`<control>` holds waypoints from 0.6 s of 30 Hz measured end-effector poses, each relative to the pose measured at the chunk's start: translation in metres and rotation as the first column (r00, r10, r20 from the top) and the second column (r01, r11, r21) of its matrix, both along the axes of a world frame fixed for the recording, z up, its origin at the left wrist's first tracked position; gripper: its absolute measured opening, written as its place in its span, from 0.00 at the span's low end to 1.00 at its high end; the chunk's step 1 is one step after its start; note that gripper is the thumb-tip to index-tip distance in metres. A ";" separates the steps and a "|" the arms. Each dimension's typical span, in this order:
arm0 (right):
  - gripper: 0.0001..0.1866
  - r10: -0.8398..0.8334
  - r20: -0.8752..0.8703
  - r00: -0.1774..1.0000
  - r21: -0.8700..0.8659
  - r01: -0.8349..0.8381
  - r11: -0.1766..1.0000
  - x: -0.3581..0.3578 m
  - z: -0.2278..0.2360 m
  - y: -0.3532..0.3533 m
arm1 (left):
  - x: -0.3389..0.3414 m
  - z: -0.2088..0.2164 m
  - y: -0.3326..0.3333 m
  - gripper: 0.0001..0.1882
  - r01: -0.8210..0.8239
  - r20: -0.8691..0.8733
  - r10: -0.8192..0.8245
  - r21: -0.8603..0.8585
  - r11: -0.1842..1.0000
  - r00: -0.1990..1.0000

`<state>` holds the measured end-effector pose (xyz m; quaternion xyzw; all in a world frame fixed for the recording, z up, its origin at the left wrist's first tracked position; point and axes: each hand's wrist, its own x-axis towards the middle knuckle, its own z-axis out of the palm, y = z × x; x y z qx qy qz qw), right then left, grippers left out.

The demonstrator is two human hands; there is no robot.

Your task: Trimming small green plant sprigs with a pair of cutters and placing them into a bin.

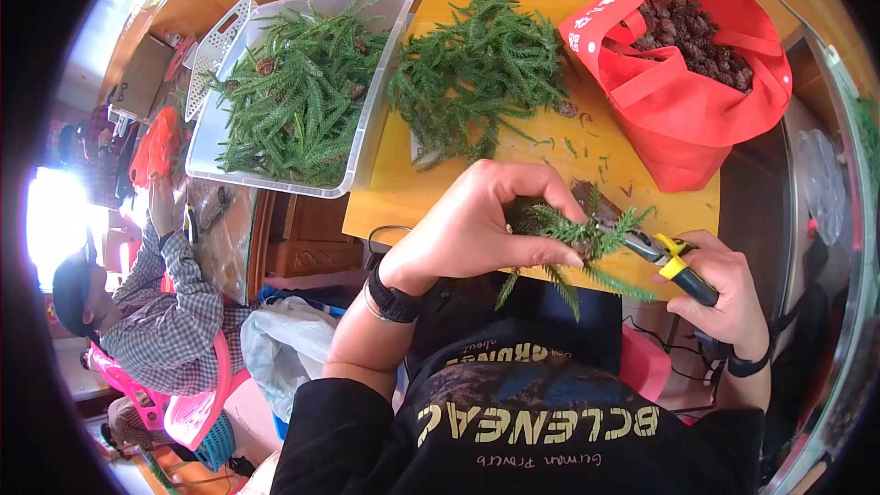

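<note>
A small bundle of green sprigs (596, 240) is hanging over the tabletop's (403, 197) near edge, toward its right corner, short, dense needles spraying outward around a darker middle. The left hand (477, 220) is pinching it between thumb and fingers. The right hand (724, 284) is gripping the yellow-and-black handles of pliers (676, 269), whose tips are reaching into the needles; how far those are parted I cannot tell. More sprigs (486, 73) are lying toward the far edge, a clear tub (374, 119) of greenery is sitting at the left edge, and a red bag (678, 128) of pine cones (697, 41) is standing by the far right corner.
</note>
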<state>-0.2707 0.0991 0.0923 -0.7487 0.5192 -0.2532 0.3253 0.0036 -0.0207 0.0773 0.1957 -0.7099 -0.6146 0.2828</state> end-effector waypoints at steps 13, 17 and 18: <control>0.19 0.216 0.057 0.975 -0.116 -0.208 0.971 -0.006 -0.020 -0.019 | 0.003 -0.015 -0.003 0.17 0.316 -0.200 -0.246 0.543 0.778 0.949; 0.20 0.201 0.037 0.979 -0.138 -0.194 0.971 -0.007 -0.024 -0.018 | 0.003 -0.010 -0.004 0.17 0.334 -0.195 -0.272 0.562 0.756 0.942; 0.20 0.190 0.034 0.981 -0.139 -0.184 0.973 -0.007 -0.024 -0.017 | 0.003 -0.009 -0.005 0.16 0.330 -0.185 -0.274 0.568 0.754 0.944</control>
